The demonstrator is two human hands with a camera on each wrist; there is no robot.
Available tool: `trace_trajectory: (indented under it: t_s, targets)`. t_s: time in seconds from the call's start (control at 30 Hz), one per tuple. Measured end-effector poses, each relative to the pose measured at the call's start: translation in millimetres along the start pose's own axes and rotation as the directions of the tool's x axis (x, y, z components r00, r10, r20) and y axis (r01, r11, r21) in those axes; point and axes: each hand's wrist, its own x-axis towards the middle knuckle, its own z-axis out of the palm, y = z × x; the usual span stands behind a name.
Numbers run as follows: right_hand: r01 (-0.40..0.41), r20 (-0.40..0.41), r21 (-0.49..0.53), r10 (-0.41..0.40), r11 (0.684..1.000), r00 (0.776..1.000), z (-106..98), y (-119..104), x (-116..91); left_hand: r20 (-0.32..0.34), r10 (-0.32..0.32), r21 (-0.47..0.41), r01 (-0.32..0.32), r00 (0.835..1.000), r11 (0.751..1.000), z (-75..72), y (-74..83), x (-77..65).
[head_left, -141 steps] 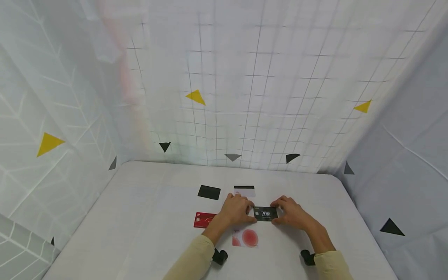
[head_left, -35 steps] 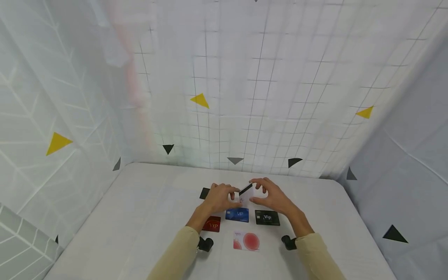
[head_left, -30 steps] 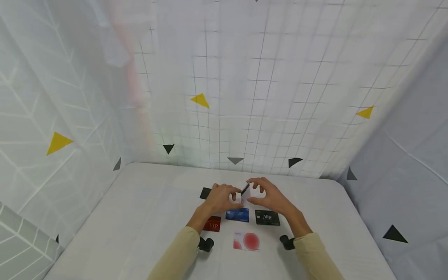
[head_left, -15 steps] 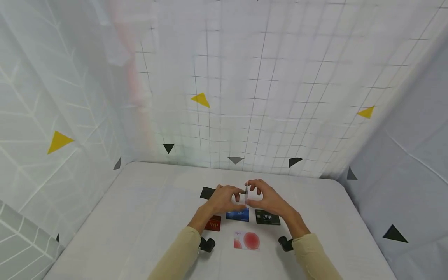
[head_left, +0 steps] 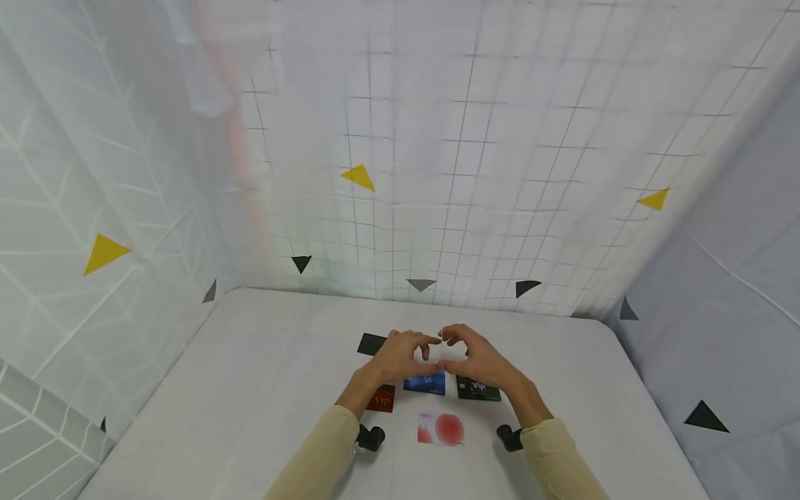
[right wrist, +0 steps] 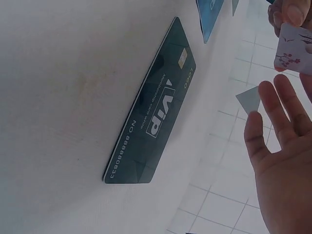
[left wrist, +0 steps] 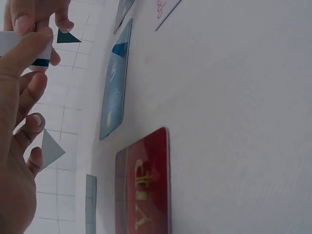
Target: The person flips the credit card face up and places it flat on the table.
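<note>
A white card with a flower print (right wrist: 292,51) is held above the table between both hands. Its other face, with a dark stripe, shows in the left wrist view. From the head camera it appears edge-on as a thin line. My left hand (head_left: 398,357) pinches it from the left, and my right hand (head_left: 478,360) pinches it from the right between thumb and fingertips. Below them lie a blue VIP card (head_left: 426,384) and a black Vip card (head_left: 478,389). A red VIP card (head_left: 382,400) is partly hidden by my left wrist.
A pink-and-white card with a red circle (head_left: 441,429) lies nearer me on the white table (head_left: 262,389). Behind my left hand, a plain black card (head_left: 371,344) is partly covered. White grid-marked sheeting (head_left: 412,229) rises behind the table.
Earlier both hands were at the black Vip card, while the striped white card lay at the back. That card is now lifted and has turned from angled to edge-on, hands drawing closer.
</note>
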Motion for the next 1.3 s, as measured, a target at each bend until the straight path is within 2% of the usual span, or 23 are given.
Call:
trace_trajectory:
  t_s: [0.37,0.7,1.07,1.3]
  targets:
    - [-0.011,-0.009,-0.007,0.011,1.0,1.0,-3,5,2,-0.06,-0.013,-0.045,0.01,0.998,0.999,-8.9,-2.0,-2.8]
    - [-0.021,-0.016,-0.093,0.02,0.995,1.0,-4,7,2,-0.118,-0.027,-0.07,0.019,0.993,0.997,-13.4,-3.1,-3.3]
    - [-0.104,-0.012,-0.208,0.104,0.973,0.994,-5,9,2,-0.111,-0.057,-0.055,0.052,0.992,0.997,-13.0,-7.4,-8.3]
    - [-0.123,-0.011,-0.235,0.124,0.964,0.992,-6,9,2,-0.095,-0.07,-0.019,0.068,0.993,0.997,-15.7,-10.0,-10.1]
